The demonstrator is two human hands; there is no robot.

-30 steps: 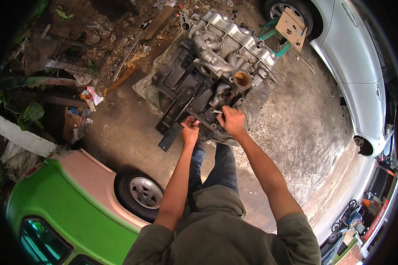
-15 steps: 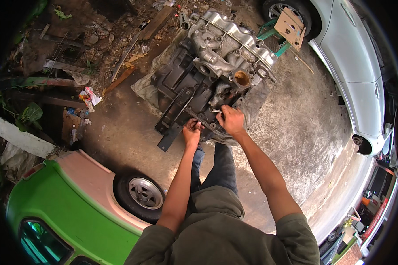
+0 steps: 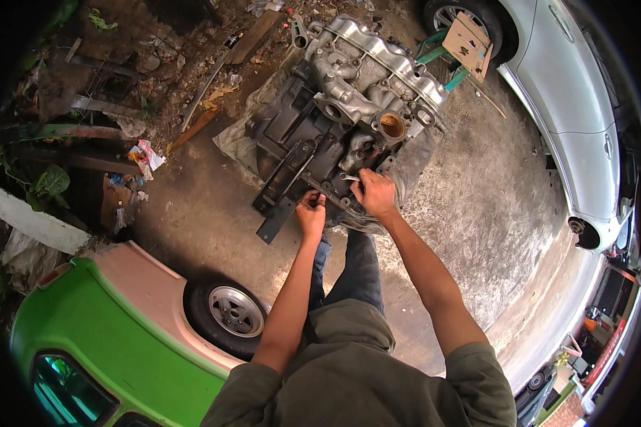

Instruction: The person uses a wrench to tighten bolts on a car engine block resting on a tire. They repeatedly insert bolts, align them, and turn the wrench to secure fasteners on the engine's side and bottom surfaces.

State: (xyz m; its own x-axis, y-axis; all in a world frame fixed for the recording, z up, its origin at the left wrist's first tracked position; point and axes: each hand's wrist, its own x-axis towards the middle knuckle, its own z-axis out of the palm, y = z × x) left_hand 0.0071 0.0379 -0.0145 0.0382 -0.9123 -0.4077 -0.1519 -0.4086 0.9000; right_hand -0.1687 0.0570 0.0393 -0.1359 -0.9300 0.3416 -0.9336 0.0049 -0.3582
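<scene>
Works at near side of bare car engine, mid-scene, sheet showing under left edge; floor beyond. Holds small silver wrench in right hand, fingers clamped round shank, wrench head poking out left over dark lower casting. Cannot tell if seated on a fastener. Has left hand just left and a bit nearer, fingers bunched together at dark rail along engine's near edge; cannot tell whether pinching anything, too small and shaded.

For a good job: seat wrench head fully and flat before loading. Hold square to fastener, not tilted, else probable slip and rounded corners. Swing in short, smooth strokes; looks tight between castings, so reset often. Watch right knuckles against rough metal. Use left hand to steady or feel the near side, but keep fingertips out of the wrench's sweep. Mind black plate jutting out near-left, beside left wrist: possible snag. Avoid dropping anything into round intake mouth, just far of right hand. Pull gently at first, checking for engine shift.
</scene>
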